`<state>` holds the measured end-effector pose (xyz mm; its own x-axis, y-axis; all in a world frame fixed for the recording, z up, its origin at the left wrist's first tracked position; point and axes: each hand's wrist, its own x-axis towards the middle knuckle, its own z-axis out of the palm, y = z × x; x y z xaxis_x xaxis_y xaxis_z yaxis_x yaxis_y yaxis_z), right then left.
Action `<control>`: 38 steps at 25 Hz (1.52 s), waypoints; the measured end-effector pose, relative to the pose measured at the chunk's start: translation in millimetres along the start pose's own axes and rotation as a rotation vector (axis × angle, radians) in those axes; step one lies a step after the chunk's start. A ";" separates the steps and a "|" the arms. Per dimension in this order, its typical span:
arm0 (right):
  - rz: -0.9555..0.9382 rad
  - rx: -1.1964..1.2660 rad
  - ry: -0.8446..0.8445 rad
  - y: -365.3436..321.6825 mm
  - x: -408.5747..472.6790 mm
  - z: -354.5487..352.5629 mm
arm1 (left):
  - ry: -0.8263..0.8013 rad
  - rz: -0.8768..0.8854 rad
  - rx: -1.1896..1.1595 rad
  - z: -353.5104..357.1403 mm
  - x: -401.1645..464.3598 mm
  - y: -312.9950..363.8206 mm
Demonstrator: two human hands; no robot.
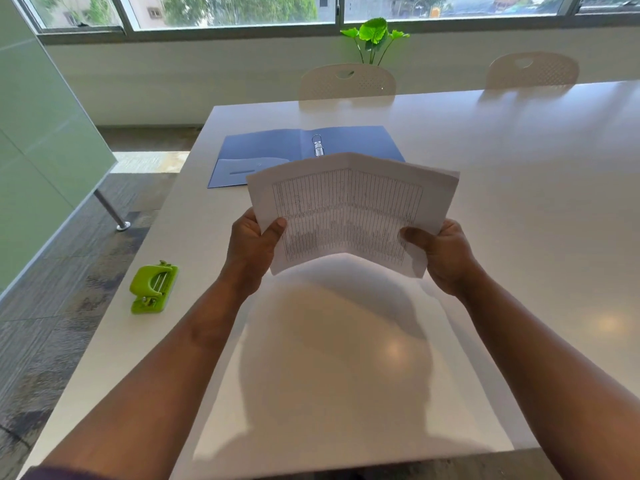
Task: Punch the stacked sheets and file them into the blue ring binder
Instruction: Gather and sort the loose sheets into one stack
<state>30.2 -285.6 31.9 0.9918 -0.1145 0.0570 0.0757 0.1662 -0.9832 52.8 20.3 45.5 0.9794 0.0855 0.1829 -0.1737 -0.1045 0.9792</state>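
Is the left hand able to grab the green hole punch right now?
Probably not yet. The left hand is busy gripping the stacked sheets. The hole punch sits on the table to its left with nothing between, so once it lets go, likely yes.

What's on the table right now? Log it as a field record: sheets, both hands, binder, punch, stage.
sheets: stack of sheets held above the white table, bowed upward in the middle
left hand: left hand grips the stack's left edge
right hand: right hand grips its right edge
binder: blue ring binder lying open beyond the sheets
punch: green hole punch near the table's left edge, untouched
stage: nothing filed yet
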 end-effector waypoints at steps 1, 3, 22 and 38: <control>0.011 -0.003 0.001 1.2 -1.5 0.5 | -0.004 -0.002 0.019 0.0 -0.8 -0.7; 0.043 -0.030 0.016 4.5 -3.6 0.4 | -0.026 -0.036 0.039 -0.2 -3.5 -4.1; 0.165 -0.014 -0.019 4.3 -5.6 -1.5 | -0.010 -0.047 -0.051 3.7 -9.6 -15.5; 0.171 -0.032 -0.069 -7.1 2.3 -8.6 | -0.011 -0.046 0.224 -18.3 29.8 27.0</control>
<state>31.0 -295.5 37.6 0.9947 -0.0197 -0.1010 -0.0971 0.1463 -0.9845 75.4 38.1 79.1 0.9871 0.0844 0.1360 -0.1027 -0.3178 0.9426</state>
